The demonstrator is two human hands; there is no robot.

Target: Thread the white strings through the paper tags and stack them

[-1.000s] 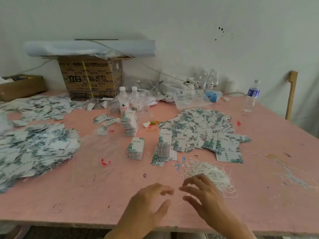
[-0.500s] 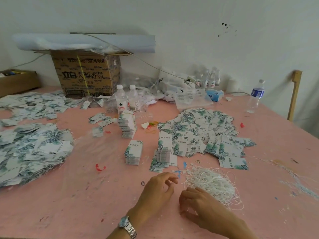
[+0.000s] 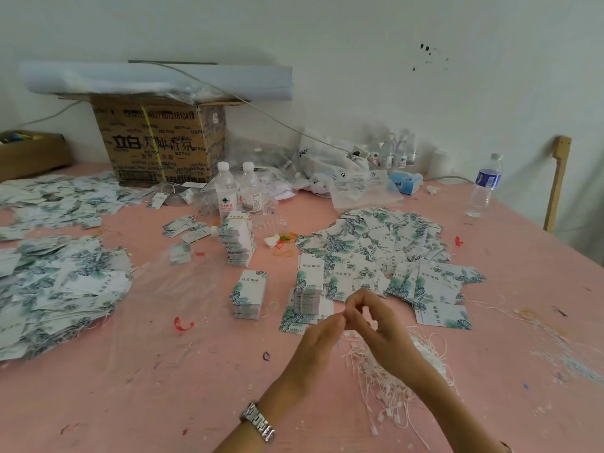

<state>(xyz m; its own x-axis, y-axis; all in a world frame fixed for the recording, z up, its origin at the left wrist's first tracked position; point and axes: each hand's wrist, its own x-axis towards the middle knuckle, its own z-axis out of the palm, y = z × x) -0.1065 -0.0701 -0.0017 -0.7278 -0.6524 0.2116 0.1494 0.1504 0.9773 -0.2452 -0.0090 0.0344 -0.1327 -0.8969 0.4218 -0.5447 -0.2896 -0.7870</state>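
Note:
A tangle of white strings (image 3: pixel 402 384) lies on the pink table (image 3: pixel 130 387), partly under my right forearm. My left hand (image 3: pixel 318 348) and my right hand (image 3: pixel 376 322) meet above the table, fingertips pinched together; whether a string is between them is too small to tell. Just beyond them stands a short stack of leaf-printed paper tags (image 3: pixel 309 289). A wide spread of loose tags (image 3: pixel 385 253) lies behind it. Two more tag stacks (image 3: pixel 249 294) (image 3: pixel 238 238) stand to the left.
Large heaps of tags (image 3: pixel 62 286) cover the table's left side. Water bottles (image 3: pixel 237 191), a cardboard box (image 3: pixel 160 142), plastic bags (image 3: pixel 356 184) and a blue-labelled bottle (image 3: pixel 483 188) line the back. Rubber bands (image 3: pixel 284 245) and red scraps (image 3: pixel 183 323) lie scattered.
Both hands moved forward and up from the near table edge over the string pile, and their fingertips came together.

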